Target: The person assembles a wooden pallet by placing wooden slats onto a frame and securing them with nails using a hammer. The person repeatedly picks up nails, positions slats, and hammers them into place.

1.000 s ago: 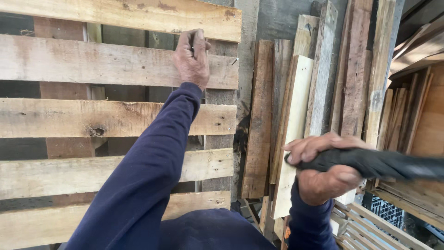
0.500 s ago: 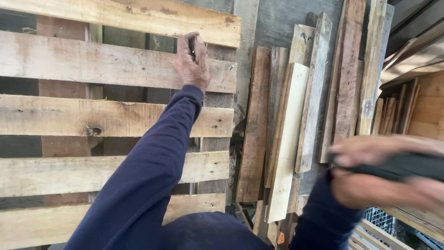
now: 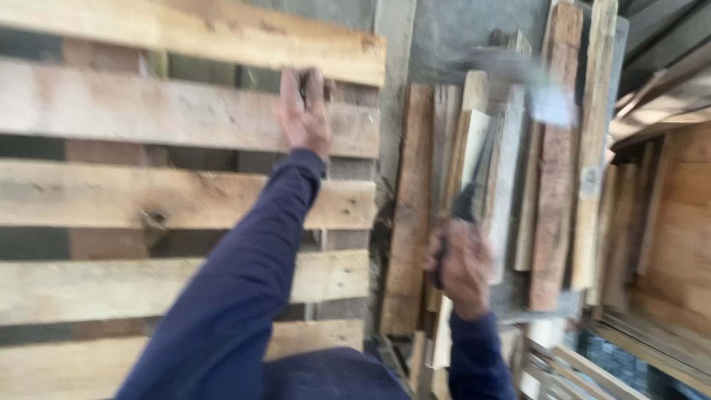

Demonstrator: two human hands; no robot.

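On the left, your left hand stays pressed to the second slat near the right edge of the upright wooden pallet, fingers pinched on a small dark thing there, likely a nail, too blurred to tell. To the right, your right hand, clamped on the dark handle of the hammer, has swung up from low at the frame's right edge. Its blurred head now rides high before the leaning planks, so a strike looks under way.
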